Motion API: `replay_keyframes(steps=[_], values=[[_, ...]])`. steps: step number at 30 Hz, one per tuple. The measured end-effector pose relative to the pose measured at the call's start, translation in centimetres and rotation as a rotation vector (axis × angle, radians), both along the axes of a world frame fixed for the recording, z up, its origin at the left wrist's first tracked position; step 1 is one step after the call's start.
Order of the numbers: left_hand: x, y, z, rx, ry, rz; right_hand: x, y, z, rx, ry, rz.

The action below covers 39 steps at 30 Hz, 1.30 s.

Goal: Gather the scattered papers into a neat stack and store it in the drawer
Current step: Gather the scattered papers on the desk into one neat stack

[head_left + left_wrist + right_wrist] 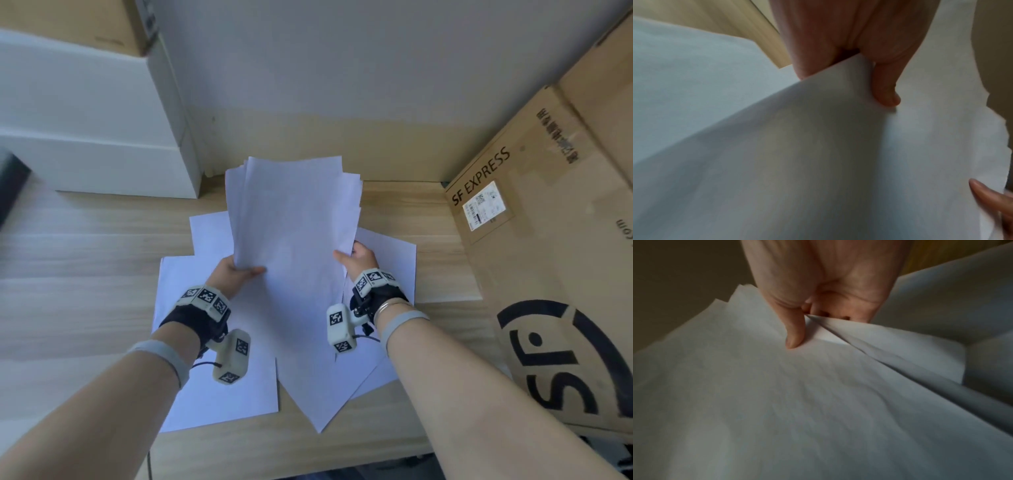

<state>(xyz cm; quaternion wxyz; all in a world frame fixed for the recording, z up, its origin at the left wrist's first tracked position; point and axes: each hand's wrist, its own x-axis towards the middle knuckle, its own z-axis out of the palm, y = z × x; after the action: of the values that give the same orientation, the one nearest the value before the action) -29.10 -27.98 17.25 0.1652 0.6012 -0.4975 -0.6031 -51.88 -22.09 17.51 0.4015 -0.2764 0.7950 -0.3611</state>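
Note:
A loose bundle of white papers is lifted off the wooden desk, its edges uneven at the top. My left hand pinches the bundle's lower left edge, thumb on top. My right hand grips the lower right edge, thumb pressed on the top sheet and fingers curled underneath. Several more white sheets lie scattered flat on the desk beneath my wrists, overlapping at angles. No drawer is in view.
A large cardboard box marked SF EXPRESS stands at the right. White boxes are stacked at the back left with a cardboard box on top. A dark object sits at the far left. The wall is straight ahead.

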Motion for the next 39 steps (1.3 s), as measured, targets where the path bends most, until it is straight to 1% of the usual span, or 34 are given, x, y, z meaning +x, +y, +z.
replay_keyframes(steps=[4, 6, 8, 11, 17, 20, 24, 26, 30, 32, 33, 34, 36, 39], values=[[-0.7, -1.5, 3.5, -0.102, 0.074, 0.064, -0.5, -1.4, 4.6, -0.211, -0.019, -0.011], [-0.8, -2.0, 5.0, -0.157, 0.107, 0.108, -0.4, -1.8, 6.5, -0.276, -0.029, -0.011], [-0.9, -2.4, 6.1, -0.203, 0.139, 0.148, -0.3, -2.0, 7.6, -0.301, -0.034, -0.005], [-0.6, -2.6, 7.3, -0.227, 0.203, 0.203, 0.4, -1.9, 8.8, -0.314, -0.089, -0.006], [0.0, -2.6, 9.8, -0.302, 0.307, 0.294, 2.2, -1.5, 10.1, -0.333, -0.174, 0.0], [0.2, -2.7, 11.0, -0.36, 0.357, 0.341, 2.9, -1.7, 10.4, -0.356, -0.173, 0.005], [0.5, -3.4, 12.6, -0.458, 0.412, 0.332, 3.6, -2.2, 10.6, -0.401, -0.176, -0.019], [0.1, -3.9, 13.4, -0.496, 0.432, 0.355, 3.9, -2.4, 10.7, -0.409, -0.176, -0.014], [-1.1, -5.0, 14.0, -0.608, 0.384, 0.472, 4.1, -2.7, 10.4, -0.447, -0.18, -0.03], [-1.5, -5.5, 13.9, -0.628, 0.391, 0.545, 4.3, -2.9, 10.2, -0.449, -0.183, -0.044], [-1.6, -5.6, 13.9, -0.633, 0.415, 0.565, 4.3, -2.9, 10.0, -0.42, -0.174, -0.049], [-1.6, -5.6, 14.0, -0.636, 0.451, 0.566, 4.4, -2.9, 9.8, -0.382, -0.161, -0.051], [-1.5, -5.2, 13.8, -0.637, 0.514, 0.494, 4.4, -2.7, 9.3, -0.3, -0.125, -0.041], [-0.5, -4.9, 11.8, -0.598, 0.442, 0.353, 4.1, -2.5, 9.0, -0.267, -0.11, -0.045]])
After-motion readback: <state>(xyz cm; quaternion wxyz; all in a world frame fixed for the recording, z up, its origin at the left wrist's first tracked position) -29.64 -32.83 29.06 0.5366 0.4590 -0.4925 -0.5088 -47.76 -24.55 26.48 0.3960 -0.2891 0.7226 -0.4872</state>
